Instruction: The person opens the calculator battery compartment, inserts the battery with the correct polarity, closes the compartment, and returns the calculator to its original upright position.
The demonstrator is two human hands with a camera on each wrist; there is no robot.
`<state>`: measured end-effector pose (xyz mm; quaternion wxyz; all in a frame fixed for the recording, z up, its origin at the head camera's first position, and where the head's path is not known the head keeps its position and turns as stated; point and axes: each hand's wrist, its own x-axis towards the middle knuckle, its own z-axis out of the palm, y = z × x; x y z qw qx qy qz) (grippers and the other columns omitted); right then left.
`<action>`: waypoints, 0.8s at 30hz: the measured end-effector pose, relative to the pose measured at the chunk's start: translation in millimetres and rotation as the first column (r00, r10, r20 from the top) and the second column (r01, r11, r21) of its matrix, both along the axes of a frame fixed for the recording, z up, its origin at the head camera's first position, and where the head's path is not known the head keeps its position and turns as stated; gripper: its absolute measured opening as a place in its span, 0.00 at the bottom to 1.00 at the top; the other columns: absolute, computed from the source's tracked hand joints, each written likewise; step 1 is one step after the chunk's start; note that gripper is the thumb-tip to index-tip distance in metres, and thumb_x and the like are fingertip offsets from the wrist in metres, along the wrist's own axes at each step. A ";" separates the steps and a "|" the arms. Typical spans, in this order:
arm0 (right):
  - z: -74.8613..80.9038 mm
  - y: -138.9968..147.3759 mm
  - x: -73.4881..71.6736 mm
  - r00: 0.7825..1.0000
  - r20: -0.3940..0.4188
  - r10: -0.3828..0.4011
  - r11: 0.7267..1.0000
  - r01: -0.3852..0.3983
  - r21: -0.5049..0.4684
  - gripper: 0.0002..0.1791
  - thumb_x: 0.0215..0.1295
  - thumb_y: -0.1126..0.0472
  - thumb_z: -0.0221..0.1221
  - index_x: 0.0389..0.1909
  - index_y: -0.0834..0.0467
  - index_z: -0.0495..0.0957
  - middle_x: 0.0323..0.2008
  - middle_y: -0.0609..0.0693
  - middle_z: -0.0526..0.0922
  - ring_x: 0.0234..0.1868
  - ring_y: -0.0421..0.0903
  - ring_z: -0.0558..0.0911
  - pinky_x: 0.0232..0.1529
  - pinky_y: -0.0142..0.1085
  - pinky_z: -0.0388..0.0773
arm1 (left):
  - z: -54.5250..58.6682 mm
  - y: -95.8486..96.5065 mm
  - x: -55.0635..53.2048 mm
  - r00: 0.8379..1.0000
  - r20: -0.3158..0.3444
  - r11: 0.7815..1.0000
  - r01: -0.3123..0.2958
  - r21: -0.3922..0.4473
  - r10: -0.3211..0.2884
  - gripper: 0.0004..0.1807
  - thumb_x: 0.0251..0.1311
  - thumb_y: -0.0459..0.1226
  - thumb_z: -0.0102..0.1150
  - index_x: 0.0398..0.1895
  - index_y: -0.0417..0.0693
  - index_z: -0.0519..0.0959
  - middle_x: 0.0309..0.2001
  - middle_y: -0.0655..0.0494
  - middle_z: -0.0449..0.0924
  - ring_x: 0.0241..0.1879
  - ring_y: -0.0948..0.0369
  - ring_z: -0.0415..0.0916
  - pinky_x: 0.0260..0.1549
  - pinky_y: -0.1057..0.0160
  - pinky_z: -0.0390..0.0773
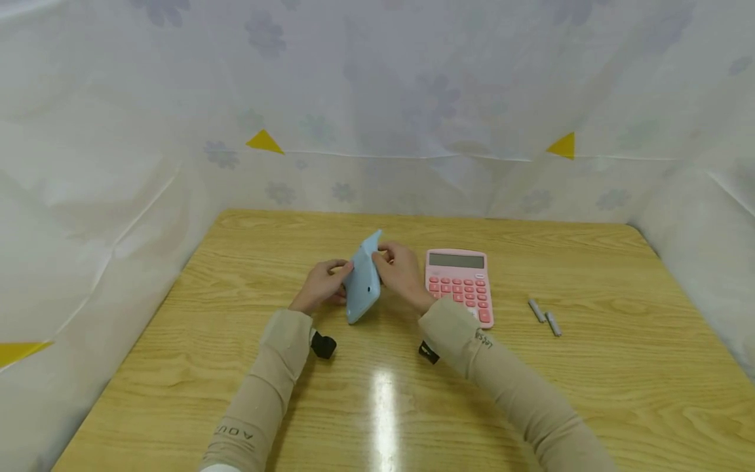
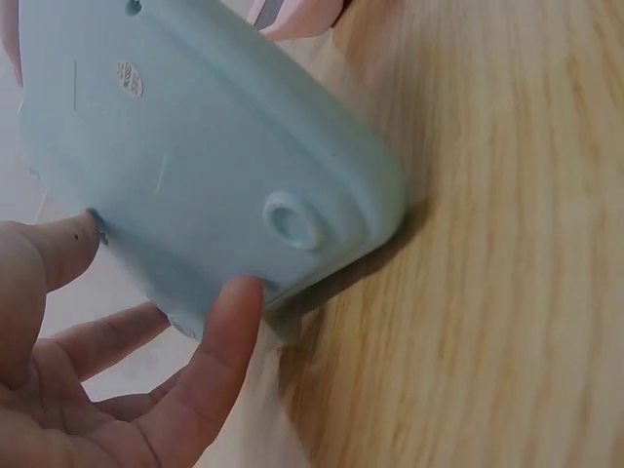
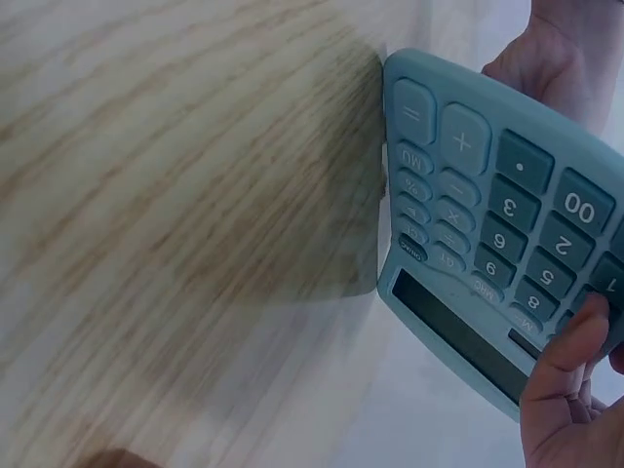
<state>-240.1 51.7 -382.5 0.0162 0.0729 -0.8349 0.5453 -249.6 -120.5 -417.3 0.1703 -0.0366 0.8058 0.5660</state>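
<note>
Two hands (image 1: 321, 283) (image 1: 404, 270) are gripping one tilted blue calculator (image 1: 362, 280) left of one pink calculator (image 1: 453, 275); two grey cylinders (image 1: 553, 324) are lying right of the pink one.

Wears on the left arm a long, tubular, creased beige cloth sleeve (image 1: 259, 396), ending in a broad plain cuff (image 1: 286, 330), printed toward the upper arm with dark capital letters (image 1: 234, 432) that run partly out of sight, and bordered by white fabric (image 1: 219, 468) past the upper edge. Wears a matching beige sleeve on the right arm (image 1: 525, 396), wrinkled crosswise and marked beside its cuff with smaller dark lettering (image 1: 483, 339), hard to read. Carries small black blocks under the wrists, rounded at the left (image 1: 323, 345), faintly pale-marked at the right (image 1: 428, 353).
</note>
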 end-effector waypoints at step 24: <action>-4.5 -9.3 1.4 0.999 0.017 0.042 0.996 -0.041 -0.083 0.18 0.67 0.59 0.49 0.54 0.63 0.72 0.28 0.55 0.77 0.22 0.53 0.77 0.21 0.37 0.75 | 7.7 11.5 6.4 0.960 -0.237 0.988 -0.134 0.076 0.149 0.23 0.64 0.48 0.49 0.52 0.39 0.75 0.46 0.45 0.75 0.42 0.53 0.74 0.36 0.58 0.78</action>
